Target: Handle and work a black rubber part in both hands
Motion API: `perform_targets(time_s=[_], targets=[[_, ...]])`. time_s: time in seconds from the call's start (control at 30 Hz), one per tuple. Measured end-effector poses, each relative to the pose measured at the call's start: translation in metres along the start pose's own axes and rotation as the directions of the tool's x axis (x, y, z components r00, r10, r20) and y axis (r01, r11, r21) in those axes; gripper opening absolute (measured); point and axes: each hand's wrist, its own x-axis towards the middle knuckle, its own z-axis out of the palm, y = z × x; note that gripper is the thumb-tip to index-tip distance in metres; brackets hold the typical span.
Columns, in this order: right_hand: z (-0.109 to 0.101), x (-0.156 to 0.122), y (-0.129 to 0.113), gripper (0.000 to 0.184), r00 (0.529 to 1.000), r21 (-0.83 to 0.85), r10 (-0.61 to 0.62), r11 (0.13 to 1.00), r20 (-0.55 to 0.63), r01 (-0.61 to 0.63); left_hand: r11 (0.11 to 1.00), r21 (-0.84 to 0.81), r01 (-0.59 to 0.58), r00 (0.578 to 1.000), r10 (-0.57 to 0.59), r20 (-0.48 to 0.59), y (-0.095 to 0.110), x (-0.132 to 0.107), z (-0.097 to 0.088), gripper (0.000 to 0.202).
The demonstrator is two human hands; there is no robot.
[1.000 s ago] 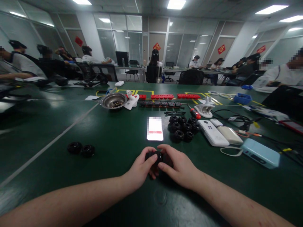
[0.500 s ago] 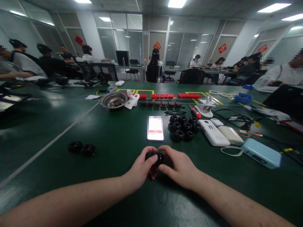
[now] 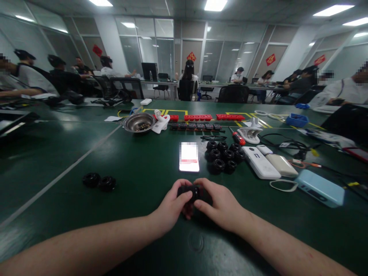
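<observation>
Far left on the green bench (image 3: 57,153) there's a pair of black wheels (image 3: 102,182), or what look like wheels, sitting side by side. Moving right and farther off is a metal bowl (image 3: 130,124) with small bits in it. Near middle, the left hand (image 3: 175,197) is clamped on a black part (image 3: 188,191), thumb on top, fingers wrapped underneath. Just beyond sits a lit phone (image 3: 189,165). The right hand (image 3: 218,201) curls round the part's right end, thumb and fingers apart; can't tell if it's really pressing. Farther right there's a black wheel cluster (image 3: 227,154), then a white power bank (image 3: 260,163).

My guess: the part's light, fairly stiff, not fragile, but that shiny surface might slip. I'd pinch it across the outer sides, thumb over the top, leaving the right end free.
</observation>
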Motion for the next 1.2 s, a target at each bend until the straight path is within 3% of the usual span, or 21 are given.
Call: perform_targets(time_s=[0.07,0.17,0.3,0.47,0.53,0.63,0.8,0.93,1.03,1.13,1.2], targets=[[0.0001,0.0011,-0.0002,0.019,0.997,-0.024,0.068,0.997,0.021,-0.067,1.000,0.001,-0.001,1.000,0.001,0.010,-0.0009,-0.0002,-0.0009,0.032],[0.0003,0.0016,0.0002,0.014,1.000,-0.008,0.000,1.000,0.024,0.000,1.000,-0.020,0.001,1.000,0.000,0.012,0.0002,0.0005,-0.0010,0.033],[0.0004,-0.0001,0.0007,0.038,0.991,0.032,-0.133,0.991,0.004,0.133,0.999,0.028,0.038,0.999,-0.037,-0.035,0.0048,0.0006,0.0025,0.033],[0.0016,0.0006,0.0000,0.017,0.999,-0.023,0.031,0.999,0.023,-0.031,1.000,0.019,0.007,0.994,-0.005,-0.108,0.0084,-0.0044,0.0058,0.034],[0.0033,0.0013,0.0005,0.017,0.998,-0.042,0.046,0.998,0.038,-0.044,1.000,0.019,-0.006,0.994,0.008,-0.108,0.0077,-0.0055,0.0053,0.040],[0.0056,0.0013,0.0023,0.011,1.000,-0.044,-0.008,0.999,-0.030,0.007,0.999,0.029,-0.021,0.997,0.023,-0.075,0.0049,-0.0042,0.0034,0.042],[0.0046,-0.0006,0.0036,0.027,0.985,-0.018,-0.147,0.989,-0.092,0.146,0.999,0.044,0.002,1.000,-0.001,-0.025,0.0018,-0.0004,0.0022,0.031],[0.0017,-0.0007,0.0014,0.030,0.997,0.028,-0.030,0.999,-0.070,0.032,0.999,0.031,-0.016,0.999,0.018,-0.047,0.0018,-0.0017,0.0026,0.028],[0.0004,-0.0008,-0.0003,0.014,0.999,0.043,0.038,0.998,-0.026,-0.037,0.998,0.047,-0.041,0.999,0.040,0.001,0.0006,-0.0023,0.0013,0.033],[0.0015,-0.0014,0.0001,0.014,0.999,0.027,-0.045,0.999,-0.025,0.045,0.998,0.034,-0.047,0.998,0.045,0.050,-0.0001,-0.0018,0.0001,0.032],[0.0031,-0.0017,0.0018,0.025,0.988,0.017,-0.142,0.990,-0.064,0.143,0.999,0.036,-0.033,0.998,0.032,0.045,0.0006,-0.0015,0.0008,0.031]])
